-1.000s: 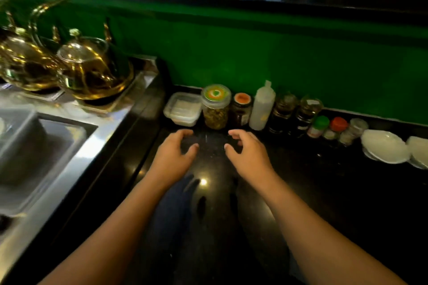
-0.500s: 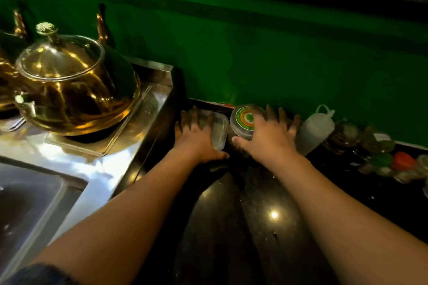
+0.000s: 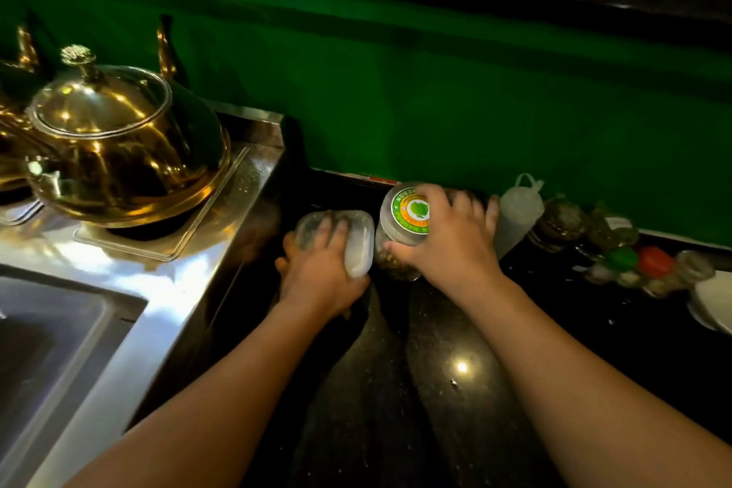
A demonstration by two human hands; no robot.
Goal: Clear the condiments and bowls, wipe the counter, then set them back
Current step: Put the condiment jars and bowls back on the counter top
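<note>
Plastic tub (image 3: 358, 246), light and slick, lies tilted at the counter's (image 3: 594, 329) far left, left hand (image 3: 317, 273) curled round it; right hand (image 3: 447, 238) grips the heavier jar (image 3: 400, 234) round its lid; best held lower.

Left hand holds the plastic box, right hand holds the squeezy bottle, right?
No. The head view shows the right hand gripping the green-lidded jar, not the squeezy bottle beside it. The left hand does hold the plastic box.

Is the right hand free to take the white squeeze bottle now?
Probably not yet: the right hand grips the green-lidded jar. The squeeze bottle stands right beside that hand, with nothing between them.
</note>
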